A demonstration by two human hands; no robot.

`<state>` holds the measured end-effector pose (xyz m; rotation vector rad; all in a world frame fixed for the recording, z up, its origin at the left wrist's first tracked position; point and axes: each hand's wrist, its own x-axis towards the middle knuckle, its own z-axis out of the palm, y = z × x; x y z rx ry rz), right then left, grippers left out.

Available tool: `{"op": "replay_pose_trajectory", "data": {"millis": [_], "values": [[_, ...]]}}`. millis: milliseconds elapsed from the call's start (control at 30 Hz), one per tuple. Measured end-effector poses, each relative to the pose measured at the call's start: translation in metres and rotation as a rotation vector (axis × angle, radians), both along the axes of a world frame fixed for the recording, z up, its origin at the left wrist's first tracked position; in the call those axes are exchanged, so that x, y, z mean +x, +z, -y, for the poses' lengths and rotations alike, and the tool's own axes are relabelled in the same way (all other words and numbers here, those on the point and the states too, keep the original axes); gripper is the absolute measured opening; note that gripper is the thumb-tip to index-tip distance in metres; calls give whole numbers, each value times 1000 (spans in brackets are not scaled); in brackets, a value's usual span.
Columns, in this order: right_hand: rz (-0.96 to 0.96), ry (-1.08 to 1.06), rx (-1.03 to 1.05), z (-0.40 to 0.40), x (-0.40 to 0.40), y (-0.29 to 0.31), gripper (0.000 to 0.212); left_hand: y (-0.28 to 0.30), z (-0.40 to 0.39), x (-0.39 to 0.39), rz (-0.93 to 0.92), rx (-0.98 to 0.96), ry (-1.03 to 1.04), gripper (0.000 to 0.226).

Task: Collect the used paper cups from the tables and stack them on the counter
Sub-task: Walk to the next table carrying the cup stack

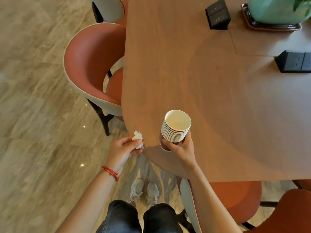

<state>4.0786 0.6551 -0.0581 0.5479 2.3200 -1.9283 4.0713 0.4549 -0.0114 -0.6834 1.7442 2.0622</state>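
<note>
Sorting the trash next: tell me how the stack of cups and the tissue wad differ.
The stack of paper cups is rigid, nested and upright in the right hand; the tissue wad is crumpled, shapeless and pinched in the left hand. The stack is far bulkier. Both are whitish.

free: near table | blocked: socket boxes, planter far right

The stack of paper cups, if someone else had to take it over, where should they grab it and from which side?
Grip the stack of paper cups around its lower wall, just under the band of nested rims, coming in from the side. The right hand already holds it so, fingers wrapped round the bottom cups. The stack stands roughly upright and narrows downward, so the rims would probably stop a slipping hand.
</note>
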Motion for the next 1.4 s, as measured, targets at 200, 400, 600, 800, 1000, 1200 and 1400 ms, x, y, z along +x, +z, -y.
{"op": "replay_pose_trajectory", "data": {"millis": [200,400,600,800,1000,1200,1400], "values": [[-18,225,-133,46,-9,25,63,7,42,21,3,-17,198,7],[-8,450,-95,122,-22,33,76,9,108,39,-7,-11,391,6],[-58,655,6,233,-25,34,68,9,206,66,-28,18,572,6],[-105,884,8,362,-15,43,63,14,317,108,-53,5,792,4],[-141,1069,-13,480,6,48,56,14,404,165,-63,10,1020,6],[-72,1259,-46,580,29,50,64,9,466,215,-77,26,1228,8],[-61,1443,-76,680,38,48,65,3,530,243,-103,25,1406,9]]}}
